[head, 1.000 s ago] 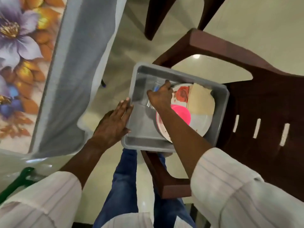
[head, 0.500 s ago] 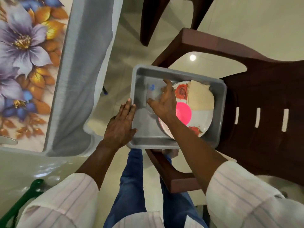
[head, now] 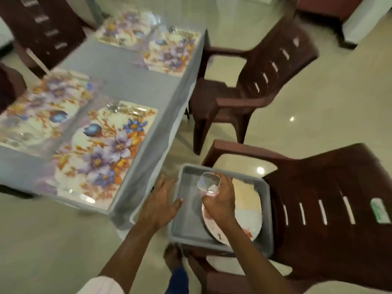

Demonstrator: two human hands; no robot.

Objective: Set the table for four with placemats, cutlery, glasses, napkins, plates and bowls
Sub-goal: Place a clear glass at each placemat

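Right fingers (head: 226, 183) are curled round a clear glass (head: 209, 184), thumb on its near side. The right hand (head: 220, 200) holds it tilted, mouth toward 11 o'clock, above a grey tub (head: 186, 223) w/ no contact btw. glass and tub.

Left fingers (head: 164, 181) are straight, spread a little, and grip nothing. The left hand (head: 160, 205) lies palm down at the tub's 9 o'clock rim, thumb tip over the edge. Too blurred for us to tell whether it presses on the rim.

In the tub's 3 o'clock half we see a white plate (head: 251, 219) w/ red marks and sth. tan on its 12 o'clock part, too smeared to name. The tub sits on the seat of a dark brown chair (head: 339, 209). A second chair (head: 265, 77), same type, stands at 12 o'clock from it.

At 10 o'clock from the tub is the desk (head: 127, 81) under a grey cloth. It carries four floral placemats: the near placemat (head: 101, 153), one at its 9 o'clock (head: 42, 111), and two at the far end (head: 169, 52) (head: 125, 28). Shiny cutlery (head: 125, 109) lies along the near placemat's 12 o'clock edge. The other mats are too blurred for us to read what's on them.
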